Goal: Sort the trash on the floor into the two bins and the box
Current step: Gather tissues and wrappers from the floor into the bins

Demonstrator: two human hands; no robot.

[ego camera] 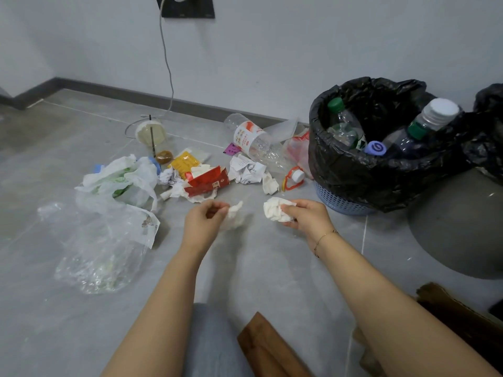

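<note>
My right hand (307, 217) grips a crumpled white tissue (275, 210) just above the grey floor. My left hand (202, 223) pinches another white tissue (235, 216), which is blurred. Beyond my hands lies a pile of trash: a red paper carton (208, 180), crumpled receipts (246, 170), a clear plastic bottle (253, 140), a yellow sachet (183, 163) and white plastic bags (122, 180). A blue bin lined with a black bag (381, 170) stands at the right and holds several plastic bottles. The brown cardboard box (272, 349) shows at the bottom edge.
A second black-bagged bin (490, 126) peeks in at the far right. A clear plastic bag (103, 254) lies at the left. A lidded cup with a straw (151, 133) stands near the wall, beside a white cable (167, 63). A red-and-white bottle cap ring (294, 178) lies by the bin.
</note>
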